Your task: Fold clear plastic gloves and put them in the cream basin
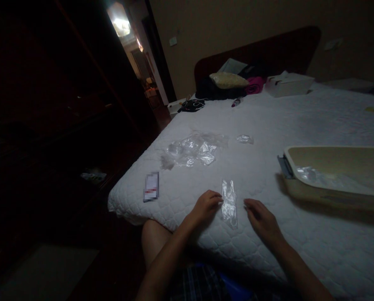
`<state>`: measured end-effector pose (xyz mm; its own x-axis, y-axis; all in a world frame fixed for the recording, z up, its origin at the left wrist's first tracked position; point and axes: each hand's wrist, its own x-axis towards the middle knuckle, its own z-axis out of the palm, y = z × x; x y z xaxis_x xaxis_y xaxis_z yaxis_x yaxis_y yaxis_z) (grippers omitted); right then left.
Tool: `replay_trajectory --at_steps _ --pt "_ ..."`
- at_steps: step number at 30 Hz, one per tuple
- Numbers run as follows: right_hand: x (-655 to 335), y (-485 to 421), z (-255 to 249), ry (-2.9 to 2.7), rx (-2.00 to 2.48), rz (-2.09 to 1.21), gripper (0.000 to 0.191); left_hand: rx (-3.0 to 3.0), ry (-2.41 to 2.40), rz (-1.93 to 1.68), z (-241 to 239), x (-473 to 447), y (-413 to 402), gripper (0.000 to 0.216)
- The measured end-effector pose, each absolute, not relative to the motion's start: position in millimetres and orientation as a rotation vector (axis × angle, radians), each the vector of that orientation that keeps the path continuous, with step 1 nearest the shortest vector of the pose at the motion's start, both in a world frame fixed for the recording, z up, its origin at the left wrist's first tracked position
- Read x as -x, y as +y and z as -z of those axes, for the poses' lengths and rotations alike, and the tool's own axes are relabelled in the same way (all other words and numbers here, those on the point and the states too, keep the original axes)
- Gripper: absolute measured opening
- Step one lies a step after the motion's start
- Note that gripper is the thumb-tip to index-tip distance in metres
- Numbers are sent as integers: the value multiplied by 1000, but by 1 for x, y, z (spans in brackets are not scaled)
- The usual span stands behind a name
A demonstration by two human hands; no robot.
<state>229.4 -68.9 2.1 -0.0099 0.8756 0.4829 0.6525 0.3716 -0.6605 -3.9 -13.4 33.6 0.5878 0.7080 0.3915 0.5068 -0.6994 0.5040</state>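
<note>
A folded clear plastic bag (229, 202) lies lengthwise on the white quilted bed, between my two hands. My left hand (207, 205) is at its left edge, fingers curled and fingertips closed on the plastic. To the right, a small gap separates the bag from my right hand (265, 220). Its fingers are bent, with the thumb close to the index fingertip, and nothing shows between them. Farther up the bed spreads a loose pile of crinkled clear plastic bags (191, 149). One small plastic bag (245, 139) lies apart, right of that pile.
A cream plastic bin (331, 200) with clear plastic inside stands at the right. A phone-like object (151, 186), blurred out, lies near the bed's left edge. Pillows (228, 80), dark cloth and a white box (289, 85) are by the headboard (262, 50).
</note>
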Motion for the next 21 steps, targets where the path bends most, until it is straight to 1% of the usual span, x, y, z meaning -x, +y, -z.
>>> replay_trajectory --at_steps 5,8,14,18,21 --pt "-224 -57 -9 -2103 1300 -144 33 -2402 1049 -1024 -7 -6 -15 22" --pt "-222 -51 -11 -2223 1317 -36 37 -2374 1085 -1013 -6 -8 -15 25" --pt "-220 -54 -11 -2277 1291 175 41 -2424 1100 -966 -9 -8 -13 23" --pt "-219 -54 -9 -2329 1214 216 41 -2491 1122 -1013 -6 -9 -14 24" --pt "-220 -53 -8 -2306 1237 141 34 -2528 1097 -1070 -6 -10 -15 26"
